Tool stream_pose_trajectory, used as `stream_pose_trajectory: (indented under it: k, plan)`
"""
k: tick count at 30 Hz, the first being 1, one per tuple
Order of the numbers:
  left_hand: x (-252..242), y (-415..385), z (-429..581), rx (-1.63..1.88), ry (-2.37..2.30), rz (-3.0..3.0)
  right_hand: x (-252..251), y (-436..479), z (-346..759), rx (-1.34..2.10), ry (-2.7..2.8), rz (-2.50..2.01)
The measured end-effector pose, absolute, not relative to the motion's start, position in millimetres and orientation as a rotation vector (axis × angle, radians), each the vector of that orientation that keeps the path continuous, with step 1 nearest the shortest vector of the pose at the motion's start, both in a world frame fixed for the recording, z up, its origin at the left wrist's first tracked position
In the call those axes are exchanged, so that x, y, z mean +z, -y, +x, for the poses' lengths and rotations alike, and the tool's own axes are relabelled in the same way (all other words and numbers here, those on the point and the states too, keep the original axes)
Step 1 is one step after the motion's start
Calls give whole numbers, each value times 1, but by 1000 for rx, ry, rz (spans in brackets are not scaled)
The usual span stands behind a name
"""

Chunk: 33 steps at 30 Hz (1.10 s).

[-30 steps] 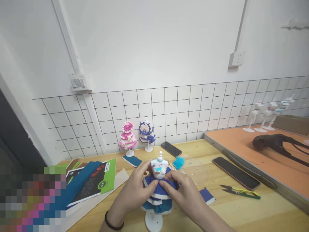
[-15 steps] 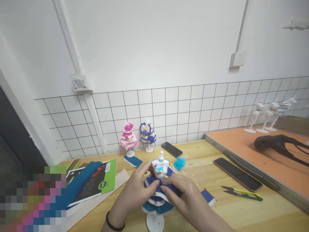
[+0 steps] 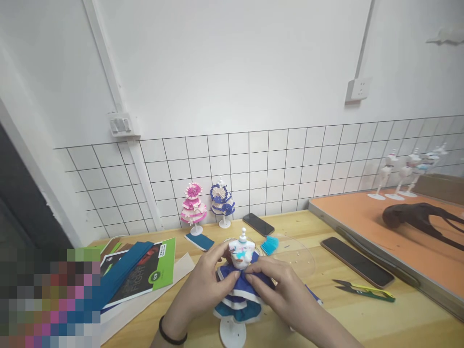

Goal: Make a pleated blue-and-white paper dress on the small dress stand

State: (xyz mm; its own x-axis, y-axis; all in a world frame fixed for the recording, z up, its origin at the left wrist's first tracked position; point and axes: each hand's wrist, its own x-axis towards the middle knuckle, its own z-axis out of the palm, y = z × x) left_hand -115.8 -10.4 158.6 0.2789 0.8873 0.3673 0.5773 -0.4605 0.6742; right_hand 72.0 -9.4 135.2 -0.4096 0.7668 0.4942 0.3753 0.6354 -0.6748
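On head view I've got the small white dress form upright on the wooden surface, front and near centre, its round white base showing below the hem; it wears a layered blue skirt, darker blue on top, teal at the bottom, white edging on the tiers, and the bare chest carries pink and light-blue marks. Left hand, black band at the wrist, is closed on the skirt at the waist, thumb in front, other fingers round the form's side and partly hidden. Right hand has thumb and index finger pinched on the same waistband from the other side, thumb tips near each other; I can't tell what its hidden fingers touch. Just behind the form I see a light-blue frayed piece at the edge of a clear disc, plus a flat teal strip and a dark phone. Further back, a pink-and-white dressed form and a blue-and-white one stand side by side. To the right, yellow-and-green snips lie near a larger phone; to the left, folded teal cloth lies across a booklet, lower-left corner pixelated
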Motion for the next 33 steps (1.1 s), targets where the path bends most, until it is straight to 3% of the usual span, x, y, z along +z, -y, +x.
stream_pose_trajectory:
  k: [33]
  plan:
    - [161,10,-108,1019,-1278,2123,120,4,64,541,1874,-1074]
